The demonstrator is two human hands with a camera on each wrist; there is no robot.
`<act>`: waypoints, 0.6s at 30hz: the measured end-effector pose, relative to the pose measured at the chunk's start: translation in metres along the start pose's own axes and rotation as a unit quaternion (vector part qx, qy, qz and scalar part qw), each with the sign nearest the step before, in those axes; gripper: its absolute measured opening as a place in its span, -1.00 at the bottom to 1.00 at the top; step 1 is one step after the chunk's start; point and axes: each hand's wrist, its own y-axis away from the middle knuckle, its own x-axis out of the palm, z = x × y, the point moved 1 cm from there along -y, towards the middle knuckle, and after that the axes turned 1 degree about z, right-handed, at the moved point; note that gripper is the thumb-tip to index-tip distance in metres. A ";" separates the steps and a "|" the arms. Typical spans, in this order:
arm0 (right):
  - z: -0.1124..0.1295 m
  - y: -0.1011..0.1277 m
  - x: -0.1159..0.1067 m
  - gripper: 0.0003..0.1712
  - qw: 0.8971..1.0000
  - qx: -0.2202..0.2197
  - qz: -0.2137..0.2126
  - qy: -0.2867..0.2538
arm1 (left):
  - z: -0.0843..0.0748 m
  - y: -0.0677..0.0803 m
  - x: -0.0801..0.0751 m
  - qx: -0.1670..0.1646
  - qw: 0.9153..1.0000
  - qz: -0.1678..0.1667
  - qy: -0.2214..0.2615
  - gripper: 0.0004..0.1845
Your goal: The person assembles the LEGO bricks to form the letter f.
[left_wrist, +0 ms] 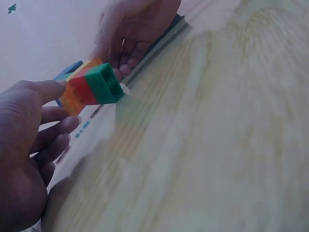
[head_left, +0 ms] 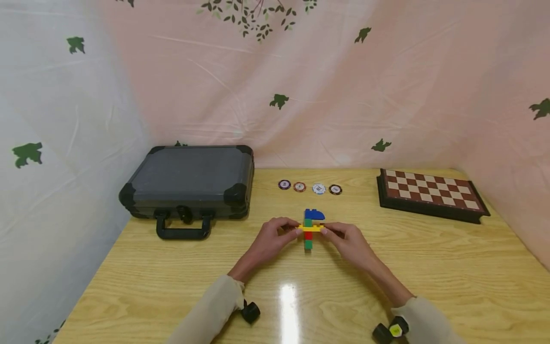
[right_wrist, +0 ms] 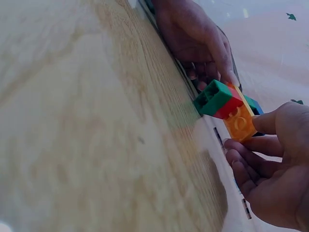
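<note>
- Wooden table [head_left: 429, 267], pale grain, backed by a pink and white cloth [head_left: 386, 95] printed with green leaves.
- Left hand [head_left: 275, 235]: fingers curled, tips pinching the left end of the yellow bar on the brick model [head_left: 310, 229].
- Right hand [head_left: 349, 239]: fingers curled likewise, pinching the right end of the same yellow bar.
- Brick model sits between the two hands, near the table's middle; wrist views show it lifted just off the wood. Order from near end to far: green, red, yellow/orange crosspiece, green, blue.
- Four poker chips [head_left: 309, 187] lie in a row just beyond the model, apart from it.
- Dark case [head_left: 189, 181] with a black handle lies far left, lid closed.
- Chessboard [head_left: 431, 191] lies far right, near the table corner.
</note>
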 end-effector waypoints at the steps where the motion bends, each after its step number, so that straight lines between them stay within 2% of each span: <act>1: -0.001 0.000 0.000 -0.60 1.000 0.000 -0.001 0.001 | 0.000 0.000 0.000 -0.001 1.000 -0.001 -0.001 -0.70; 11: -0.003 -0.003 0.003 -0.62 1.000 0.010 -0.011 -0.001 | 0.000 -0.003 0.003 -0.015 1.000 -0.013 -0.007 -0.73; 18: -0.004 -0.007 0.006 -0.63 0.999 0.015 -0.007 0.028 | -0.001 -0.004 0.005 -0.028 0.999 -0.031 -0.006 -0.77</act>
